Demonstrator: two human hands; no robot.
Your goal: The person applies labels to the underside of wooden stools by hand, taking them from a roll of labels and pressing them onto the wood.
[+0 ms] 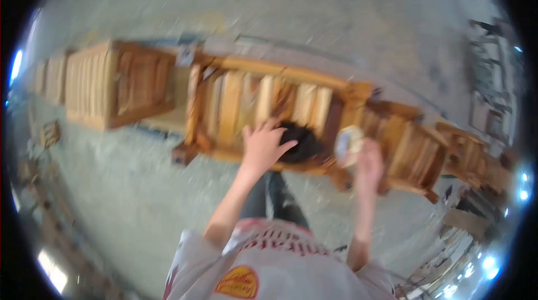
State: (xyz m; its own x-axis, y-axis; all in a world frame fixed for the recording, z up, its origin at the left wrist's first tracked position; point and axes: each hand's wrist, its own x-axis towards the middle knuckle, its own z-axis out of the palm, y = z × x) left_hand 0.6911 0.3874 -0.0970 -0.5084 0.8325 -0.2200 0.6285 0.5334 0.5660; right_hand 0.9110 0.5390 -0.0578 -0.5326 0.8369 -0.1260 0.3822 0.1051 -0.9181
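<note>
A slatted wooden furniture piece [230, 104] lies across the middle, in front of the person's body. My left hand [262, 146] is over its near edge with the fingers spread, beside a dark bundle [301, 142] that lies on the slats. My right hand [370, 160] is at the right end of the piece, its fingers closed on a pale round object [349, 144]. That object is blurred, and its kind cannot be made out.
More wooden furniture stands in the row: a slatted piece [92, 84] to the left and others [417, 151] to the right. Scattered items [493, 70] line the far right. A small wooden item [51, 133] sits on the concrete floor at left.
</note>
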